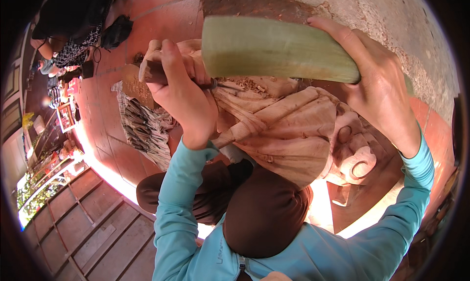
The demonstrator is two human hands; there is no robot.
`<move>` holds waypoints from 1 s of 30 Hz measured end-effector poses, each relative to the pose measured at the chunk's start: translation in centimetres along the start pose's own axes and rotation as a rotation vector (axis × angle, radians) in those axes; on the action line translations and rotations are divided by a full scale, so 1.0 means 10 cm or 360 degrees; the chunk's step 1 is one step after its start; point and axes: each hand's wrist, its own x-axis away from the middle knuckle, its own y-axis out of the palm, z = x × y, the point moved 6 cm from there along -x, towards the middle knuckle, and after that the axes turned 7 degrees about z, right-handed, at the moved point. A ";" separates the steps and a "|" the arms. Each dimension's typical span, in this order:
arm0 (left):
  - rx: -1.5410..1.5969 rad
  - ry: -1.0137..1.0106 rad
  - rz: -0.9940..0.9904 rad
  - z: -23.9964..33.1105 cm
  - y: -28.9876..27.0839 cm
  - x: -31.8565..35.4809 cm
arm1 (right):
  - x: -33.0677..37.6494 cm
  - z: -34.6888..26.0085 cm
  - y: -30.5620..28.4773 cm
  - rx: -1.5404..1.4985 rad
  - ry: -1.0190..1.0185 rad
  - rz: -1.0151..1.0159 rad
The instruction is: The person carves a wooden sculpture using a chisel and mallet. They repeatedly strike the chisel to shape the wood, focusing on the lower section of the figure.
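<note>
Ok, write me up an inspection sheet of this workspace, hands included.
Surface: red tiled floor.
Job's things: wooden carving with draped folds; dark-handled tool; green mallet-like block, slightly blurred.
Clutter: wood shavings on the carving; row of tools on striped cloth.
Hands: left hand grips the dark-handled tool; right hand grips the block's right end.
Cables: thin dark loop, upper left; strap or cord unclear.
Surroundings: another person, upper left.

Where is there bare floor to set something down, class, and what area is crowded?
Bare red tiles lie between the tool cloth and sunlit strip, and between black bundle and dark ground. Above the carving it is crowded: left hand, chisel, right hand, green block.
</note>
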 end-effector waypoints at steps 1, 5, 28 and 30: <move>-0.0071 -0.0039 -0.0051 -0.02 0.06 0.04 | 0.00 0.00 0.02 -0.0058 -0.0024 0.0069; -0.0215 -0.0118 -0.0349 -0.08 0.21 0.28 | 0.01 0.01 0.06 -0.0197 -0.0036 0.0220; -0.0018 -0.0084 -0.0610 -0.18 0.31 0.40 | -0.03 -0.02 0.03 -0.0463 0.0086 0.0258; -0.0033 -0.0069 -0.0620 -0.19 0.31 0.41 | -0.02 -0.01 0.03 -0.0475 0.0111 0.0267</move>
